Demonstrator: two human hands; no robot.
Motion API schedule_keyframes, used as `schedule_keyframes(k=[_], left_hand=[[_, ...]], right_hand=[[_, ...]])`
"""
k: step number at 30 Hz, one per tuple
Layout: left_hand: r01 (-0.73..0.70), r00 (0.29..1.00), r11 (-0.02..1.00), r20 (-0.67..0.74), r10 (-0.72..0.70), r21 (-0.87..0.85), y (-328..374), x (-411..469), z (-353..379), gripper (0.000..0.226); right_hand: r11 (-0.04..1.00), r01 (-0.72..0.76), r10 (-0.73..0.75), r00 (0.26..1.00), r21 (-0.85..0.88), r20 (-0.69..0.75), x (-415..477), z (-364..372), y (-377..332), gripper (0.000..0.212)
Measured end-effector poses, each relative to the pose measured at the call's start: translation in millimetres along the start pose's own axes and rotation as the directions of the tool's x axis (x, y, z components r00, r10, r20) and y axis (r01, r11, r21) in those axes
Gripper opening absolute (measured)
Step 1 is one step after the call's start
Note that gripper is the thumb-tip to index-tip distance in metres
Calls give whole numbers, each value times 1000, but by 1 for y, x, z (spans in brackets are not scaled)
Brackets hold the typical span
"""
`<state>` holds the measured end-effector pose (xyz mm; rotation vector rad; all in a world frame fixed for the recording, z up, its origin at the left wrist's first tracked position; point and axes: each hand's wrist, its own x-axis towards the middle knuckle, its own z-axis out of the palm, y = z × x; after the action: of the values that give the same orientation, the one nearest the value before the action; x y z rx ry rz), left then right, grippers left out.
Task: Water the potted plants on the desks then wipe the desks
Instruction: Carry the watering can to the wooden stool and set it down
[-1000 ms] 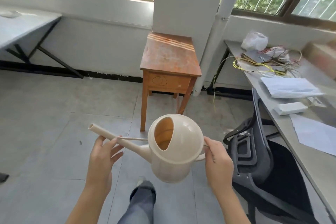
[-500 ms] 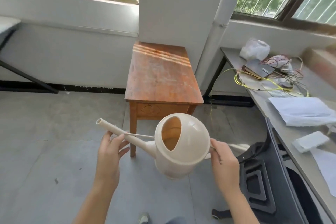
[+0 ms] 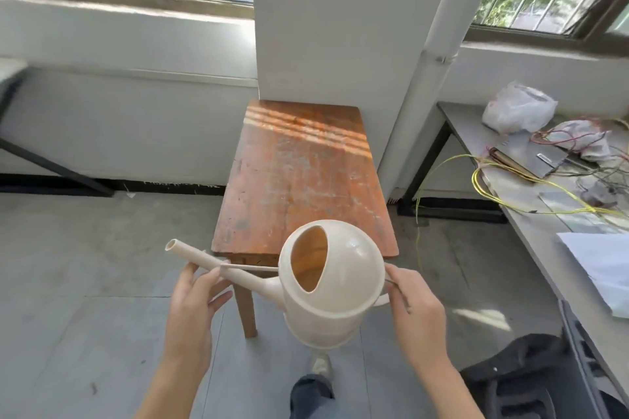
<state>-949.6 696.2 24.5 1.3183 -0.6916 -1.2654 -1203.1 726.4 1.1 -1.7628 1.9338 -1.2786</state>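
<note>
A cream plastic watering can (image 3: 343, 286) hangs in front of me, above the floor and just short of the near edge of a small orange-brown wooden table (image 3: 299, 177). My right hand (image 3: 417, 313) grips its handle at the right side. My left hand (image 3: 192, 309) cups the long spout from below, and the spout points up and to the left. The can's oval opening faces me, and I cannot tell whether it holds water. No potted plant is in view.
A grey desk (image 3: 544, 241) runs along the right with a white plastic bag (image 3: 519, 107), yellow and red wires (image 3: 531, 187) and paper sheets (image 3: 599, 262). A black chair (image 3: 544, 381) stands at the lower right. A white pillar and pipe (image 3: 432, 71) rise behind the wooden table.
I have walked closer to the wooden table, which now fills more of the view. Both hands keep the same hold on the watering can.
</note>
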Motion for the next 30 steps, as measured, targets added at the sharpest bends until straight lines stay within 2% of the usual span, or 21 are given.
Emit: schedule_keyframes(k=[9, 12, 19, 30], left_hand=[[-38, 991, 999, -131, 34, -23, 5, 64, 88, 25], [-14, 989, 1000, -146, 14, -1, 2, 80, 102, 24], [40, 995, 999, -96, -37, 29, -2, 119, 114, 22], [99, 995, 995, 15, -99, -14, 19, 238, 131, 36]], right_hand=[[997, 76, -76, 997, -10, 13, 102, 15, 58, 31], [1000, 30, -30, 999, 2, 33, 129, 21, 70, 30], [996, -76, 74, 996, 44, 58, 173, 42, 83, 45], [991, -124, 122, 991, 40, 51, 260, 87, 79, 40]])
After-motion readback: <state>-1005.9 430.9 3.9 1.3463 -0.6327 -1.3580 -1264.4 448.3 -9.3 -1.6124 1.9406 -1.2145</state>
